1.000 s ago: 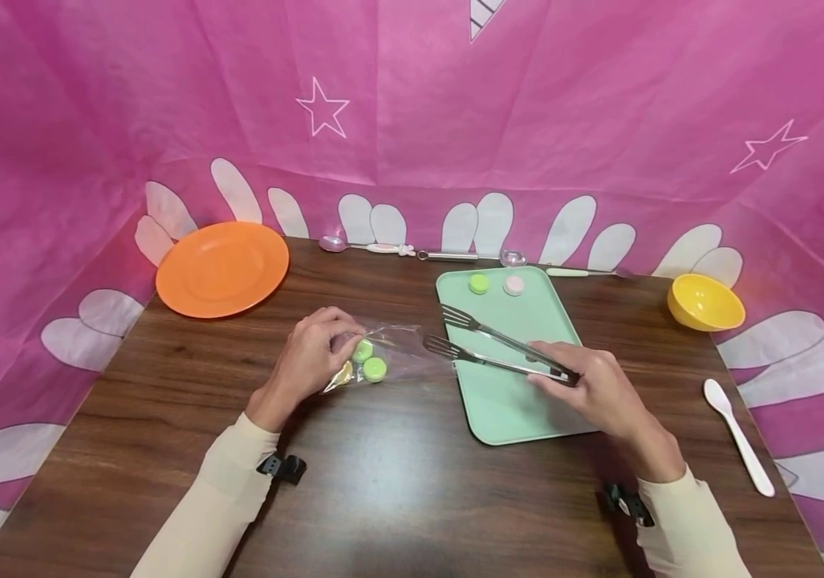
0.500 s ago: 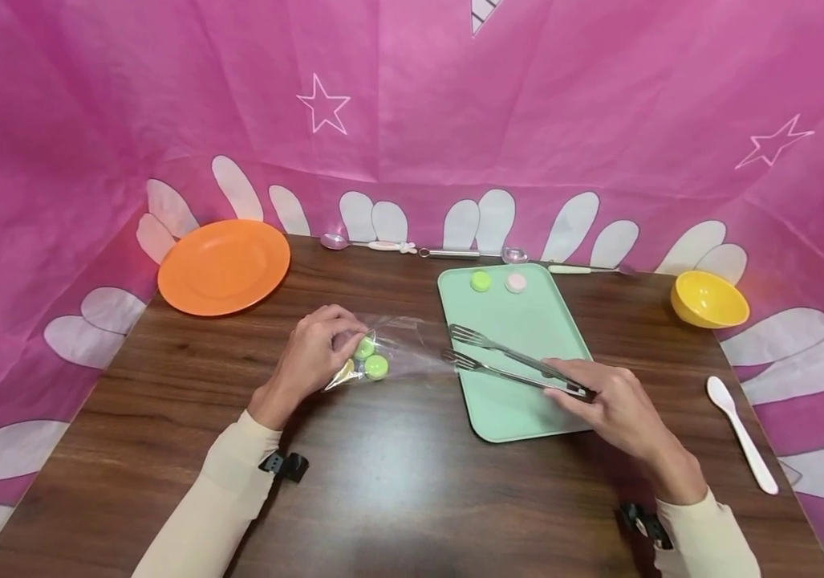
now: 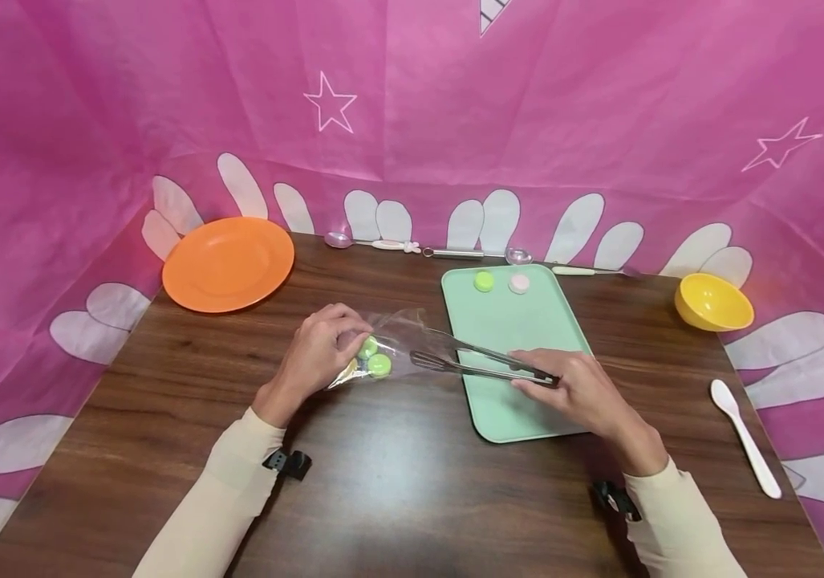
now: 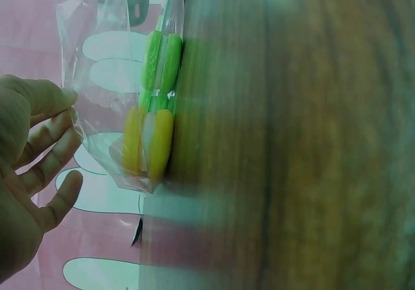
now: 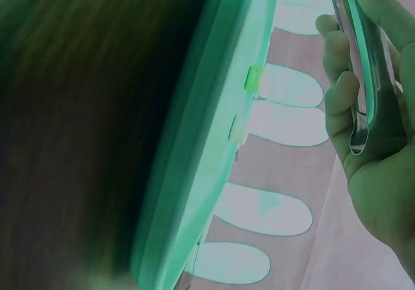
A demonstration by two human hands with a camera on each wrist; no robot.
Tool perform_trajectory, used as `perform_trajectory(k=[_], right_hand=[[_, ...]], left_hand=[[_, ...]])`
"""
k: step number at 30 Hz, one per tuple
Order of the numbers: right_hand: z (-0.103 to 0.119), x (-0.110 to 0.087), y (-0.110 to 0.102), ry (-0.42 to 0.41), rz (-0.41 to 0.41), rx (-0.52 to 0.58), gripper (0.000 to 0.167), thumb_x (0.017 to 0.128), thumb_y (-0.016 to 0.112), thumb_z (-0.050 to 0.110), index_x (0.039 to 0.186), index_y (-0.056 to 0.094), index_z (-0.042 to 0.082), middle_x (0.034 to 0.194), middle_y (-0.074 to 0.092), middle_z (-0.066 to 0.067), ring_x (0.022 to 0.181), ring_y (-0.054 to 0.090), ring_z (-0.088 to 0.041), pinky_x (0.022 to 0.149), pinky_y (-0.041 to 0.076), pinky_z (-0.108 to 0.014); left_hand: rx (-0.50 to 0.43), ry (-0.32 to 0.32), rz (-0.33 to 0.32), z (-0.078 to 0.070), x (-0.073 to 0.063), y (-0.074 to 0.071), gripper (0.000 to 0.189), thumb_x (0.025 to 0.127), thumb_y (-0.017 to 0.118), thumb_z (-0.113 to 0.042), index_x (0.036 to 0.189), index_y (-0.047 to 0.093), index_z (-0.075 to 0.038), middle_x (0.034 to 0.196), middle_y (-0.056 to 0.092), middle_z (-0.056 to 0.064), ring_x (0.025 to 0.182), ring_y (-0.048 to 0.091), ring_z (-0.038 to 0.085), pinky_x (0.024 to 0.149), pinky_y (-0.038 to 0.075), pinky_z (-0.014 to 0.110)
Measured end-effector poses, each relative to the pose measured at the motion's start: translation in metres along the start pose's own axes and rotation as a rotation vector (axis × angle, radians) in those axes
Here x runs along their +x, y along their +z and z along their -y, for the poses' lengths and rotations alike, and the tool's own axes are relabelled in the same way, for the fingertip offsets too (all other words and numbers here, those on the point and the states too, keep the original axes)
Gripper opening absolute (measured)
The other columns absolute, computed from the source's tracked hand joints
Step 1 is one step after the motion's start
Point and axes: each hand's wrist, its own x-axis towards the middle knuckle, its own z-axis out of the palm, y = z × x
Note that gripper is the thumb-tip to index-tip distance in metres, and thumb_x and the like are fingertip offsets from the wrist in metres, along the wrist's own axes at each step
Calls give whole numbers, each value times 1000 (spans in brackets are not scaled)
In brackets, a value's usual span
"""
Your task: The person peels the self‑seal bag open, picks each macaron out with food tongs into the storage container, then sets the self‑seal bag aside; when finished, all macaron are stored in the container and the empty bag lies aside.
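Note:
My left hand [image 3: 316, 347] pinches the edge of a clear plastic bag [image 4: 97, 63] between thumb and fingertips. Inside it lie green macarons [image 3: 379, 366] and a yellow macaron [image 4: 149, 141], partly hidden by the hand in the head view. My right hand [image 3: 585, 392] grips metal tongs [image 3: 494, 372] over the mint-green tray [image 3: 520, 333]. The tongs' slotted tips point left and overlap the bag's right end; whether both are inside it, I cannot tell. No macaron shows between them. A green macaron [image 3: 484, 281] and a pink macaron [image 3: 519, 283] sit at the tray's far end.
An orange plate [image 3: 228, 265] stands at the back left, a yellow bowl [image 3: 713, 303] at the back right. A white spoon [image 3: 746, 437] lies along the right side. Behind the tray are a spoon [image 3: 371, 244], a ladle [image 3: 480, 254] and another slim utensil [image 3: 588, 271].
The right hand first drew the tongs right, away from the bag, then moved them back left to its right end. The left hand keeps its pinch in nearly the same place.

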Motion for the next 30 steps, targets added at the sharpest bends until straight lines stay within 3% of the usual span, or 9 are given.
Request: perform_trajectory(k=[5, 9, 16, 20, 27, 30], right_hand=[[4, 11, 5, -43, 7, -34, 40, 82, 91, 11, 121, 82, 13, 105, 83, -2, 79, 64, -7, 69, 48, -16], [10, 16, -3, -51, -16, -91, 44, 81, 92, 13, 123, 81, 12, 105, 83, -3, 76, 63, -7, 66, 48, -21], [17, -2, -36, 15, -159, -125, 52, 72, 95, 3, 122, 82, 12, 104, 84, -6, 73, 62, -4, 61, 45, -13], [20, -12, -46, 24, -184, -118, 53, 69, 95, 0, 120, 83, 15, 103, 85, -4, 74, 60, 3, 59, 45, -10], [23, -6, -38, -32, -114, -169, 47, 73, 95, 9, 118, 84, 15, 103, 85, -3, 73, 70, -9, 62, 44, -16], [26, -7, -45, -34, -174, -176, 40, 80, 93, 18, 118, 84, 14, 102, 85, -7, 70, 67, -9, 59, 44, -16]], left_hand=[[13, -5, 4, 1, 0, -1, 7, 91, 85, -8, 98, 85, -8, 99, 77, 7, 93, 71, 25, 80, 58, 44], [10, -2, -1, 2, 0, -1, 6, 91, 84, -7, 98, 85, -8, 98, 77, 7, 91, 71, 25, 77, 57, 44], [22, 17, -5, 2, 1, -1, 5, 92, 84, -9, 97, 85, -9, 97, 78, 6, 93, 71, 23, 78, 57, 44], [20, 14, -4, 2, 2, -3, 6, 91, 85, -9, 97, 85, -8, 98, 78, 7, 93, 71, 25, 79, 57, 44], [8, -7, -2, 1, 1, -2, 6, 91, 85, -8, 97, 85, -7, 97, 78, 8, 88, 69, 26, 75, 56, 41], [4, -4, 5, 0, 2, 0, 7, 92, 85, -8, 98, 85, -6, 97, 78, 8, 90, 70, 26, 76, 56, 42]])
